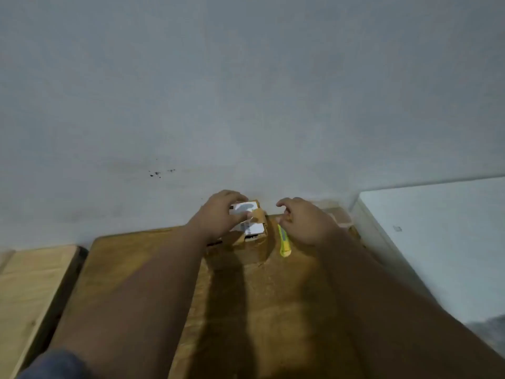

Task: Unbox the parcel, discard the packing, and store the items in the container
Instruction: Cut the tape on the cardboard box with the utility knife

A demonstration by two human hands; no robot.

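While left hand (218, 214) gripped small brown cardboard parcel (250, 221) on wooden table (136, 263), right hand (303, 222) hovered half-open, empty, above yellow plastic utility knife (284, 246).

Small brown cardboard parcel (250, 221) at the table's far edge near the wall, white shipping label on top, tan tape across it
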